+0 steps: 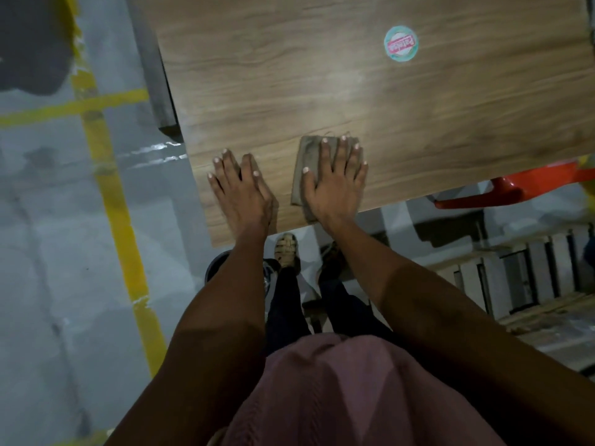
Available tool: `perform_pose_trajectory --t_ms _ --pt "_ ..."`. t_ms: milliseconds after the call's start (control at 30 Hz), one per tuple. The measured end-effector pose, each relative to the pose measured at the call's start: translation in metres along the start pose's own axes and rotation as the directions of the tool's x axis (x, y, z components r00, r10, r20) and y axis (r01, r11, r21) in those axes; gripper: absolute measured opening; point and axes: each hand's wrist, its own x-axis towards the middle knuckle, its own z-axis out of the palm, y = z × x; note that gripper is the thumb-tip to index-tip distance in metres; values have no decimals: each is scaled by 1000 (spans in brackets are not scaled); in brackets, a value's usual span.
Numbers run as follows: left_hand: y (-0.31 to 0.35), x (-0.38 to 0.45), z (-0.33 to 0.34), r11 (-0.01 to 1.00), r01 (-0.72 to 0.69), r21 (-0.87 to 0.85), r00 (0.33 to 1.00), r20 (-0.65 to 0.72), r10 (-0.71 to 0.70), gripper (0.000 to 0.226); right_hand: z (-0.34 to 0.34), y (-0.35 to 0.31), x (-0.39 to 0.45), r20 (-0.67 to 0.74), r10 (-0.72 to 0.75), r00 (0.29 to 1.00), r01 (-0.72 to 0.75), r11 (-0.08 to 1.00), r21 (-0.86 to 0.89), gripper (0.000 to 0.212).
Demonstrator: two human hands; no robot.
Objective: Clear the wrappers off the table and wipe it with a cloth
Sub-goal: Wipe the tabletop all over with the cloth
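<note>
Lying flat under the right grip (335, 185), the cloth (306, 156) is pressed by straight fingers onto the table (322, 91).

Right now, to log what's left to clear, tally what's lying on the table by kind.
Folded cloth, under the right hand: 1
Round teal wrapper or lid: 1
Hands flat on the table, counting the left hand: 2
Total: 4

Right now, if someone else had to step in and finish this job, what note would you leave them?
Left hand: flat on the bare table, holding nothing.
Right hand: fingers spread, pressing the grey cloth near the table's near edge.
Done: no wrappers in view, apart from perhaps a round teal label farther out.
Left: check that label, remove it if loose, and wipe the remaining surface.
</note>
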Motion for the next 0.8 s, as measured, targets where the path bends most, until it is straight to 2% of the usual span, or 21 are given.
perform_pose_trajectory --t_ms 67,200,300,367,500,567,633,700,733,800 --pt "-4 2 0 1000 -3 1 1000 10 3 53 2 -24 -1 6 11 1000 -11 1000 22 72" --pt "-7 3 4 1000 -3 7 1000 2 3 50 6 -35 0 -15 -260 966 260 965 30 71" --pt "-3 3 3 1000 -5 22 1000 11 5 50 4 -17 12 -3 -350 937 350 937 8 71" --pt "0 3 2 999 -11 52 1000 29 10 54 -1 -3 25 7 -306 952 306 952 -10 72" --pt "0 4 4 997 -8 75 999 38 5 60 -5 -13 45 -43 45 998 -43 999 31 71" --pt "0 5 5 998 -5 65 1000 29 3 62 -2 -36 45 -51 107 993 -105 994 41 72" --pt "0 5 7 998 -8 63 1000 22 6 61 1 -51 43 -32 -70 997 71 997 17 72" --pt "0 5 7 998 -12 69 1000 22 10 60 2 -52 46 -22 -303 953 302 953 -14 71" --pt "0 4 7 998 -10 68 1000 20 9 60 1 -49 51 -25 -362 932 361 932 -19 71" --pt "0 4 6 998 -4 61 999 32 2 61 -1 -43 64 -36 -384 923 383 923 -14 71"
